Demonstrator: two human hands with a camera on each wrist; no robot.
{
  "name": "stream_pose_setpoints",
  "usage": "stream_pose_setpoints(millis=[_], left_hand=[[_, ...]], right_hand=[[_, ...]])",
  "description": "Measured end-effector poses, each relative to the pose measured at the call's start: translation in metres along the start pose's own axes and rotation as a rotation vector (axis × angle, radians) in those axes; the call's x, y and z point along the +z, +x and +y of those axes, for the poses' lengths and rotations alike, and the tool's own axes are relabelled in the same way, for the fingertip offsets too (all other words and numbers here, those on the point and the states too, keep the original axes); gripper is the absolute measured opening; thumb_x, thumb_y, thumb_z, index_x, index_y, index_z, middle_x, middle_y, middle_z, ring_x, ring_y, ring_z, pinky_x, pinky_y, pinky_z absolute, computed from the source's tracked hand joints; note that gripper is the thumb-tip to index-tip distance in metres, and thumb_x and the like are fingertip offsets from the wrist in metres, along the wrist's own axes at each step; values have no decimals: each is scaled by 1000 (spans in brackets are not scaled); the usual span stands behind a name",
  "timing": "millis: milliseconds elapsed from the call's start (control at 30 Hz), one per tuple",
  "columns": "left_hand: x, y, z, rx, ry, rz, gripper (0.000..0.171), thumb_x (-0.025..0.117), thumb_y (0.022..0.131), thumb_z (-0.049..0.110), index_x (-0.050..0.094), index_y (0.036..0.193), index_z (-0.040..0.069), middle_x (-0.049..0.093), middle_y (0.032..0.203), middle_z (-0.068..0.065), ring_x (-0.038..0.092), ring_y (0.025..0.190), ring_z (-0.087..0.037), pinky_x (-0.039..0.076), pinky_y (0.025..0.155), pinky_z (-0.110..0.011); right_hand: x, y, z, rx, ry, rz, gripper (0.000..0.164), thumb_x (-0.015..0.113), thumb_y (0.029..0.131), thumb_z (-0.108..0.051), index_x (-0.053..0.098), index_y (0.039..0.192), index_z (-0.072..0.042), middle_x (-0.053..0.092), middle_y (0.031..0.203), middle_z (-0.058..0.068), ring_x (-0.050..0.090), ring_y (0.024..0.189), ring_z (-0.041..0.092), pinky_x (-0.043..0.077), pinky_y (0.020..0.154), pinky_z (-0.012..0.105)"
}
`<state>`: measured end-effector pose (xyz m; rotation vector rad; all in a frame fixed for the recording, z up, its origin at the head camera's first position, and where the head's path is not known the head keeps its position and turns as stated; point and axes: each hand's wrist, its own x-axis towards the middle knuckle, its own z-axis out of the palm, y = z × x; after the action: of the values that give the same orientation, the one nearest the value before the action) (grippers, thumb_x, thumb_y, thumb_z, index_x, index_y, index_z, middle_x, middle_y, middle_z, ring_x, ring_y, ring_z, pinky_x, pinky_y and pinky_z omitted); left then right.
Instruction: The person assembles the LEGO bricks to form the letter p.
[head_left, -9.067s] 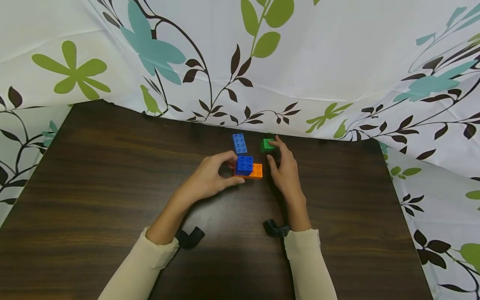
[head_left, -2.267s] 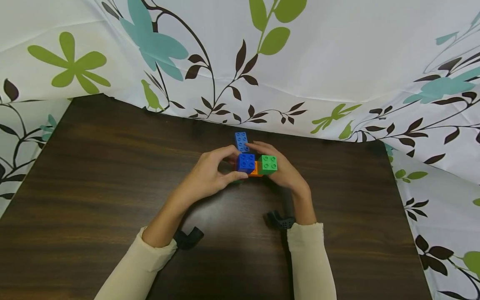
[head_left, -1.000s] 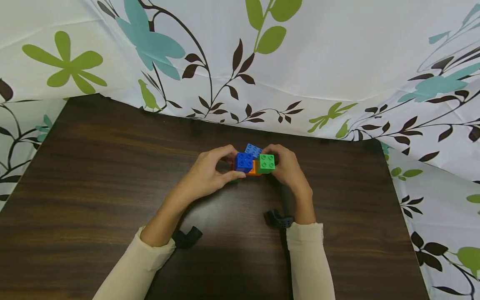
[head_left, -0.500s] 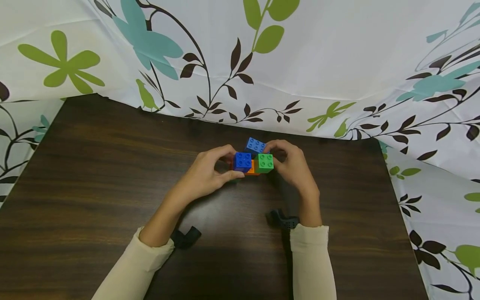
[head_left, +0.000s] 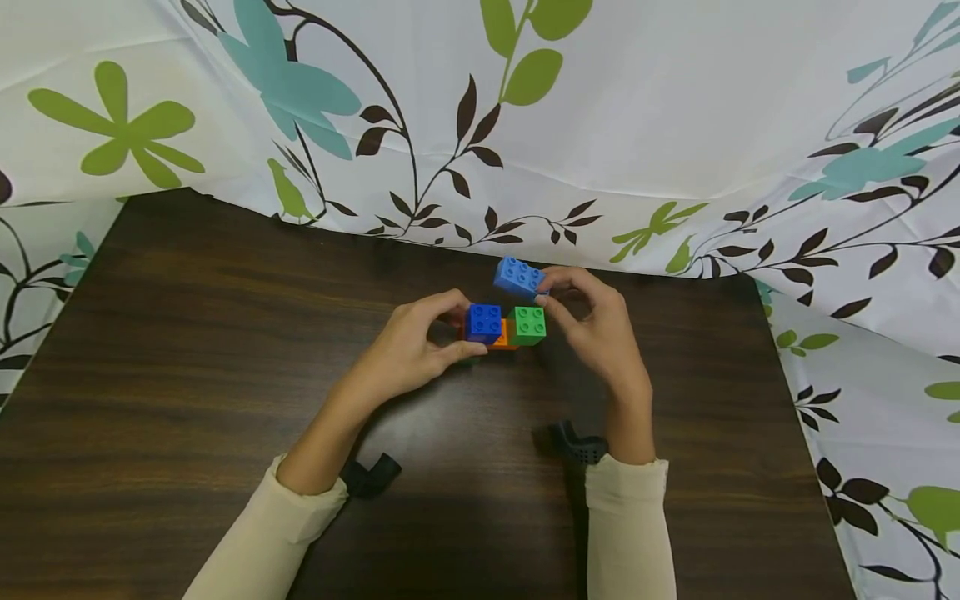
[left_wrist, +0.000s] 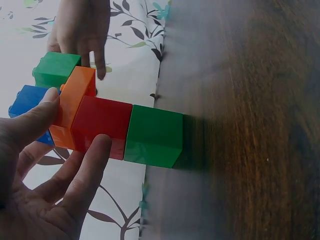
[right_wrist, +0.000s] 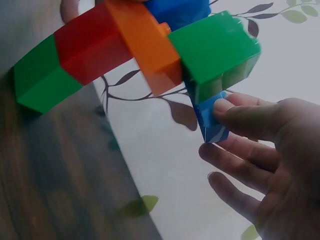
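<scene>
My left hand (head_left: 405,350) grips a standing stack of toy building bricks from the left, thumb and fingers around it. In the left wrist view, the stack has a green brick (left_wrist: 155,136) at the bottom, a red brick (left_wrist: 102,122) on it, then a longer orange brick (left_wrist: 75,97) across. On the orange one sit a dark blue brick (head_left: 483,322) at left and a green brick (head_left: 529,326) at right. My right hand (head_left: 603,333) pinches one end of a long lighter blue brick (head_left: 517,277), held tilted just beyond the stack; the upper green brick partly hides it in the right wrist view.
A dark wood-grain table (head_left: 225,375) lies under both hands. White cloth (head_left: 637,125) with leaf and flower prints hangs along its far edge and at the sides. A black wrist mount (head_left: 371,475) sits on the left wrist, another mount (head_left: 577,443) on the right.
Earlier, the right hand brought the green brick from the table onto the orange one. Since then it has picked up the lighter blue brick and moved it right and away. The left hand keeps its hold.
</scene>
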<state>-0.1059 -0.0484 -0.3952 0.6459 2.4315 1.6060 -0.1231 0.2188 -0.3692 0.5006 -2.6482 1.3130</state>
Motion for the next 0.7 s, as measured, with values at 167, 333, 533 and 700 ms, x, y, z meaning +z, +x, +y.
stream_pose_setpoints(millis=[167,333,533,700], left_hand=[[0,0,0,-4,3,2,31,88,92,20,68,114,11,77,113,-8,72,108,-26,60,99,-53],[0,0,-1,-1,8,3,31,88,91,20,68,114,11,77,113,-7,72,108,-26,60,100,-53],[0,1,-1,0,4,-2,31,88,92,20,68,114,11,77,112,-7,72,107,-26,60,99,-53],[0,0,-1,-1,4,-3,31,87,92,20,68,115,11,77,114,-7,72,108,-26,61,98,-53]], right_hand=[[-5,-2,-8,-17,-6,27,14,77,97,1,73,111,0,76,125,14,71,108,22,57,102,34],[-9,-5,-16,-34,-7,36,16,75,98,0,72,114,0,76,129,14,69,108,19,55,101,23],[-13,-8,-24,-86,15,36,17,75,97,2,71,114,1,75,129,13,68,110,12,56,100,28],[-14,-10,-28,-111,40,0,18,77,96,4,72,113,-1,76,129,13,68,113,11,56,99,28]])
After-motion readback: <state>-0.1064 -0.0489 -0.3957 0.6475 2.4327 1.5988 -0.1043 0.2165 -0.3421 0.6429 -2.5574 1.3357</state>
